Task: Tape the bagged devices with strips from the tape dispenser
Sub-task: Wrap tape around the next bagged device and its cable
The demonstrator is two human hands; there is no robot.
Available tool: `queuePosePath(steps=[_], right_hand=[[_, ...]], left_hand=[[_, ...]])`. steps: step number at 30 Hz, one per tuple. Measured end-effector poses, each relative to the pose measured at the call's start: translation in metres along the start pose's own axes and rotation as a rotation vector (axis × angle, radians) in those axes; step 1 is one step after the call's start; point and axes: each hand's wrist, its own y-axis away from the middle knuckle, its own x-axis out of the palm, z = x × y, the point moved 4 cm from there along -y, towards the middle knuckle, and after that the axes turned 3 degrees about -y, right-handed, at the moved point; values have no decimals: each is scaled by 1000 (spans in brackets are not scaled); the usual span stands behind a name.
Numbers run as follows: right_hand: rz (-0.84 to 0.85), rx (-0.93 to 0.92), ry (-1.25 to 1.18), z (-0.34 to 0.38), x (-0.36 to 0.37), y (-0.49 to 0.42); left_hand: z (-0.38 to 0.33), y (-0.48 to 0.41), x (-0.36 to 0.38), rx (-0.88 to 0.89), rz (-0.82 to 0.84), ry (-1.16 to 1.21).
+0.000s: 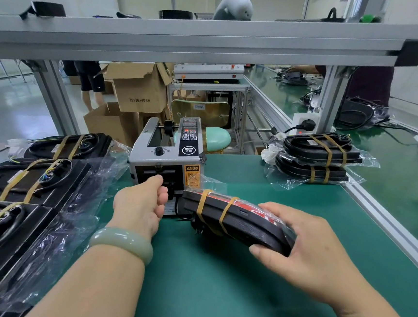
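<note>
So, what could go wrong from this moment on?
1. The left hand reaches the outlet of the dispenser, beside its caution label; fingers might meet the cutter.
2. The right hand holds the device tilted, by one end only; it may slip.
3. The loose bag sits close to the outlet and could catch a strip.

The tape dispenser (166, 157) has a brushed silver metal casing with a glossy black plastic panel. The bagged device (249, 228) at lower right is matt, finely textured black plastic under clear, shiny film. The table mat (214, 284) is matt green; the boxes (141, 88) behind are brown cardboard.
</note>
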Motion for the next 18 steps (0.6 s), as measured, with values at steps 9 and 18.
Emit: queuePosePath(steps=[9,18], right_hand=[[7,-4,35,3,0,1],[8,13,-18,0,-1,1]], left_hand=[[-3,3,4,52,-147,-31],[7,20,-7,-134,47,95]])
